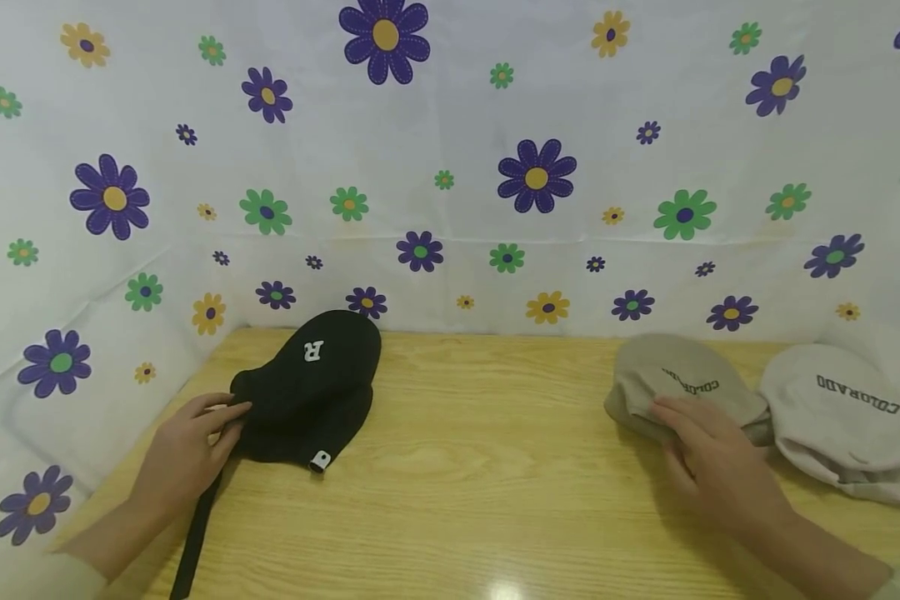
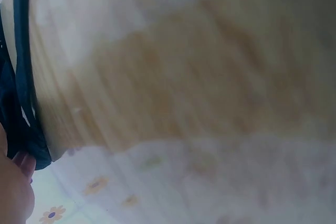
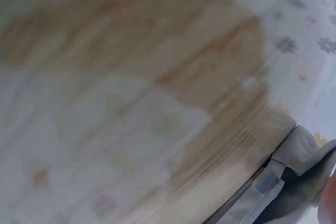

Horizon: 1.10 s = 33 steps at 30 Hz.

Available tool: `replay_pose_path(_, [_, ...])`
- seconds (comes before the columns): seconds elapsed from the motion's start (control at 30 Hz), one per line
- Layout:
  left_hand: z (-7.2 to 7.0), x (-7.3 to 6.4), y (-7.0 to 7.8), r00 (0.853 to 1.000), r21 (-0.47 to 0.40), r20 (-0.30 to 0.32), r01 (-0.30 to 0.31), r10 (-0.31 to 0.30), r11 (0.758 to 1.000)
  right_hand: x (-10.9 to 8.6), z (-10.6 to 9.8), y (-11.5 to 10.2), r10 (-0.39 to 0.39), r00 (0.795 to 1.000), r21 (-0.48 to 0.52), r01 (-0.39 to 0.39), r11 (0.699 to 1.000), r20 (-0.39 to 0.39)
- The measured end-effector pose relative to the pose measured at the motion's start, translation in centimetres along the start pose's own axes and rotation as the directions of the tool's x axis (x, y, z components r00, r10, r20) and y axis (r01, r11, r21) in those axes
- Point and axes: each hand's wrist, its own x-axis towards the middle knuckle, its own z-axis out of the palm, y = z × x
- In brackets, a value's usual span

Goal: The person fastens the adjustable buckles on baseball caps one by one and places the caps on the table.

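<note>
In the head view, a black cap [image 1: 300, 408] with a white letter R on it lies at the left. My left hand [image 1: 187, 458] pinches its near-left edge between fingers and thumb. A long black strap [image 1: 198, 533] runs from there towards the front. On the right, my right hand [image 1: 727, 471] holds a khaki cap [image 1: 652, 367] lettered COLORADO, fingers over its front and thumb at the lower edge. The hand hides part of that cap. Its grey strap [image 3: 268, 182] shows in the right wrist view. The left wrist view catches black cloth [image 2: 23, 129] by the fingers.
A lighter, off-white cap [image 1: 832, 408], also lettered COLORADO, lies beside the khaki one at the far right. The light wooden table [image 1: 450, 450] stretches between the hands. White flower-printed cloth [image 1: 435, 108] hangs behind and along the sides.
</note>
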Motion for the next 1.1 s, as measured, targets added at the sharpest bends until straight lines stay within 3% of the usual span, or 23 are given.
replay_pose_path(0.1, [0.0, 0.2, 0.0, 1.000, 0.009, 0.013, 0.003, -0.003, 1.000, 0.1, 0.2, -0.1, -0.061, 0.998, 0.036, 0.062, 0.997, -0.028])
replay_pose_path(0.27, [0.1, 0.5, 0.2, 1.000, -0.006, 0.013, -0.021, 0.021, 1.000, 0.1, 0.3, -0.4, -0.098, 0.994, 0.067, 0.101, 0.993, -0.046])
replay_pose_path(0.63, [0.5, 0.7, 1.0, 1.000, -0.054, 0.000, -0.020, 0.020, 0.998, 0.6, 0.6, -1.1, -0.224, 0.974, 0.078, 0.225, 0.971, -0.019])
replay_pose_path(0.87, [1.2, 0.7, 2.9, 0.998, -0.124, -0.031, 0.057, -0.062, 0.991, 0.7, 1.3, -1.9, -0.253, 0.967, 0.081, 0.251, 0.965, 0.024])
replay_pose_path(0.93, [1.2, 0.8, 3.5, 0.999, -0.118, -0.021, 0.035, -0.038, 0.992, 0.7, 1.6, -2.1, -0.258, 0.966, 0.076, 0.255, 0.964, 0.031])
replay_pose_path(1.1, [1.5, 1.3, 5.0, 0.993, -0.099, 0.030, -0.108, 0.112, 0.989, 0.7, 2.1, -2.2, -0.249, 0.968, 0.076, 0.246, 0.966, 0.025])
